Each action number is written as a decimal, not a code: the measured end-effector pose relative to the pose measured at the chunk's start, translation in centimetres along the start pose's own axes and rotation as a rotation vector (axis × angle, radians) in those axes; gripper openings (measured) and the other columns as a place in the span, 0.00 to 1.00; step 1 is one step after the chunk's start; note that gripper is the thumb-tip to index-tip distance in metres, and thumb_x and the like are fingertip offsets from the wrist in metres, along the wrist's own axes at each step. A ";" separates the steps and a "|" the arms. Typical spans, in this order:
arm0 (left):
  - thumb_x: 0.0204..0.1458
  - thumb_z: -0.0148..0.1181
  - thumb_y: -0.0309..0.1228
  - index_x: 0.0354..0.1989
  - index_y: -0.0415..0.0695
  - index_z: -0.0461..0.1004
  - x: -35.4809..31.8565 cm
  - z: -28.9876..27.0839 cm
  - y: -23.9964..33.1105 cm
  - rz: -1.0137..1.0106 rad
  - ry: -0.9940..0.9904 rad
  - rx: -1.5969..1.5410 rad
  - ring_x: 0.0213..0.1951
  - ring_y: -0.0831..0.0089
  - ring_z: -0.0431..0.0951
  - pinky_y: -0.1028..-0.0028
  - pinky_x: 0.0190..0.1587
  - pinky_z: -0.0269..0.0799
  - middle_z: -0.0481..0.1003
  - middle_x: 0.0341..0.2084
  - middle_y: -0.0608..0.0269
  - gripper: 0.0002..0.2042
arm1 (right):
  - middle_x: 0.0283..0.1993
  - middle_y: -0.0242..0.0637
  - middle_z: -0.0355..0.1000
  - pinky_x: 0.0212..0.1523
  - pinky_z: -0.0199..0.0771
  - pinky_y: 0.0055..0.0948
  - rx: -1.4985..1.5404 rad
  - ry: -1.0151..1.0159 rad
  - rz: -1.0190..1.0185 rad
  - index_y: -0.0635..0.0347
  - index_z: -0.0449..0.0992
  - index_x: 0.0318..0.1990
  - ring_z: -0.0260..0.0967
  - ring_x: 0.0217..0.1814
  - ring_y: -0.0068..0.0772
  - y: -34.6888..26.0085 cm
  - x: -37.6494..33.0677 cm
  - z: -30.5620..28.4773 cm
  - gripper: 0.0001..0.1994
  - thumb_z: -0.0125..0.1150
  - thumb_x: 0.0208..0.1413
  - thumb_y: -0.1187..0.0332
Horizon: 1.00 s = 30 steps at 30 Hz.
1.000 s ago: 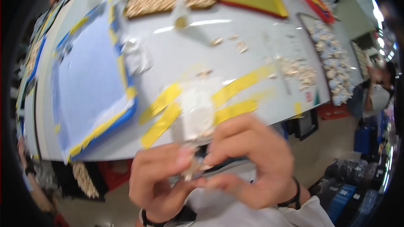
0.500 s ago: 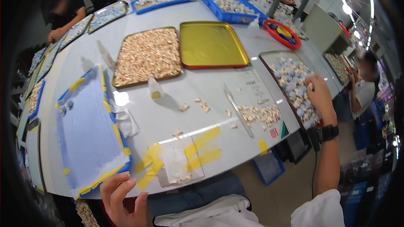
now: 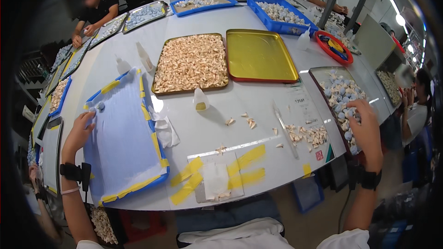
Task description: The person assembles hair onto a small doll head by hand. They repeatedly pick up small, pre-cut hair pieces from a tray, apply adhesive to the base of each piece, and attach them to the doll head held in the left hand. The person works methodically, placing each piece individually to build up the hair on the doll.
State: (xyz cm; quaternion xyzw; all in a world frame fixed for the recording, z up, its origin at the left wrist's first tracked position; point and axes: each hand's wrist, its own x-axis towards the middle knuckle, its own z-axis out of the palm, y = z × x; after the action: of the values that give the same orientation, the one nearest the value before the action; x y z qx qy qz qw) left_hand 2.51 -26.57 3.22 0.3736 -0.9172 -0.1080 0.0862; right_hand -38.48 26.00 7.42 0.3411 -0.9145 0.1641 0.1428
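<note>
My left hand (image 3: 81, 131) reaches over the left edge of a shallow tray lined with pale blue cloth (image 3: 124, 143). Its fingers are bent, with the thumb apart, beside a few small blue-grey pieces (image 3: 100, 106) in the tray's far left corner. Whether a fingertip touches one is hard to see. On the right, my right hand (image 3: 368, 127) hangs over a dark-rimmed tray (image 3: 318, 83) heaped with blue-grey and cream pieces (image 3: 340, 99). Thumb and forefinger are spread at the heap's right side, and nothing shows between them.
A tray of cream chips (image 3: 189, 62) and a gold tray (image 3: 260, 55) stand mid-table. Nearer lie a small bottle (image 3: 200, 100), tweezers (image 3: 285, 129), loose chips (image 3: 309, 136) and a taped white pad (image 3: 215, 182). A blue crate (image 3: 281, 16) stands farther back; other people sit around the table.
My left hand has gone from the table's front edge up to the small pieces in the cloth-lined tray. My right hand remains over its heap, thumb and forefinger now visibly apart. The view has swung left.
</note>
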 end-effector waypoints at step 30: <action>0.42 0.60 0.28 0.34 0.36 0.70 -12.7 -3.1 16.4 0.128 -0.014 -1.041 0.39 0.69 0.69 0.74 0.43 0.63 0.66 0.36 0.54 0.11 | 0.29 0.43 0.64 0.32 0.64 0.28 0.246 -0.246 -0.214 0.66 0.68 0.31 0.65 0.30 0.38 -6.1 2.8 5.3 0.03 0.49 0.48 0.80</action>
State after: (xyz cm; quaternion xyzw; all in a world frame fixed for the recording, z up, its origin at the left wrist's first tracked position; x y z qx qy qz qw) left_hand 1.30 -6.58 9.54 0.2237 -0.7639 -0.5464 0.2607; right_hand -37.25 17.96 4.92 0.4686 -0.8567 0.2156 0.0037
